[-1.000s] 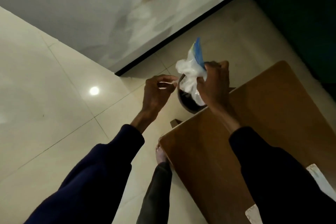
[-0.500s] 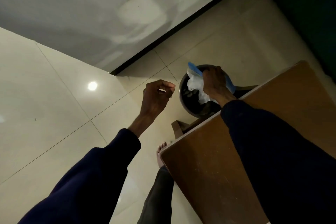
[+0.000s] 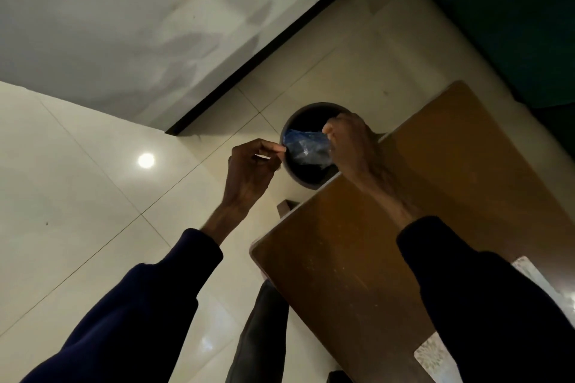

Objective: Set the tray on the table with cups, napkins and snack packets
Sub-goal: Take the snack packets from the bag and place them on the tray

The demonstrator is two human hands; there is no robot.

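Head view, left hand: I see my left hand (image 3: 250, 168) out over the floor (image 3: 77, 196), just left of the bin (image 3: 314, 106). Its fingers are curled and the thumb tip meets the forefinger. A pale sliver shows in that pinch, and I cannot tell whether it is something held.

Head view, right hand: my right hand (image 3: 353, 146) is above the bin's mouth, thumb and fingers pinching a crumpled plastic wrapper (image 3: 306, 148), clear with blue. The wrapper hangs inside the rim. The fingertips are turned away from me.

Bin: round and dark, standing on the floor against the far corner of the table (image 3: 357, 258). The table edge and my right wrist cover its near right side, and the inside is too dark to read.

Table: brown wood, cut off at the right and bottom of the picture.

Tray: I cannot pick one out for certain. A pale patterned surface (image 3: 431, 354) lies on the near right of the table, showing in two patches either side of my right sleeve (image 3: 497, 305). Most of it is hidden, and cups, napkins or packets cannot be made out.

Below: a dark trouser leg (image 3: 264, 329) beside the table's near corner.
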